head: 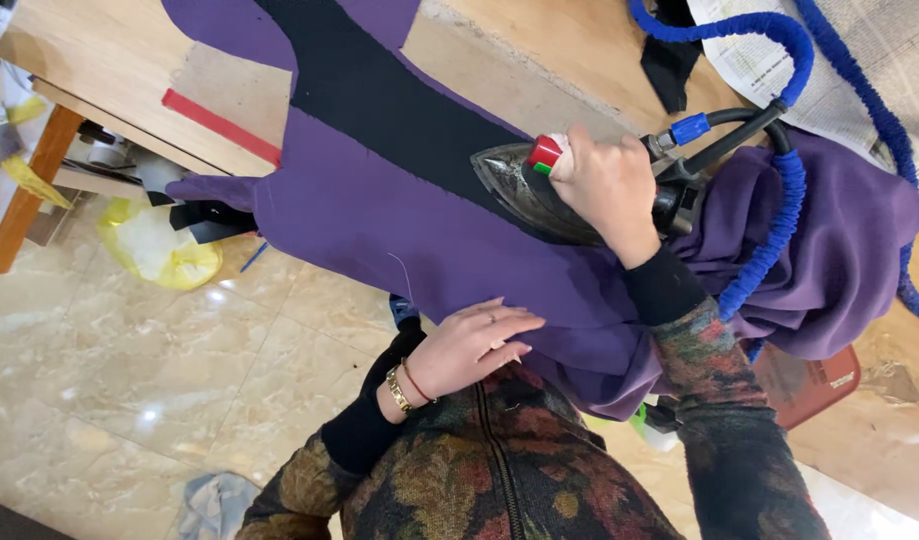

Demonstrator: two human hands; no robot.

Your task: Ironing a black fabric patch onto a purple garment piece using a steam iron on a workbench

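Observation:
My right hand grips the handle of a dark metal steam iron with a red and green knob. The iron's soleplate rests on purple fabric, right beside a black strip that runs along it. My left hand lies flat on the near edge of the purple fabric, fingers together, holding nothing. The fabric is spread over a wooden table and bunches up in a heap at the right.
A blue coiled hose and a black cable run from the iron's rear across the heap. Newspaper lies at the top right. A red-edged cardboard piece sits on the table. A yellow bag lies on the tiled floor.

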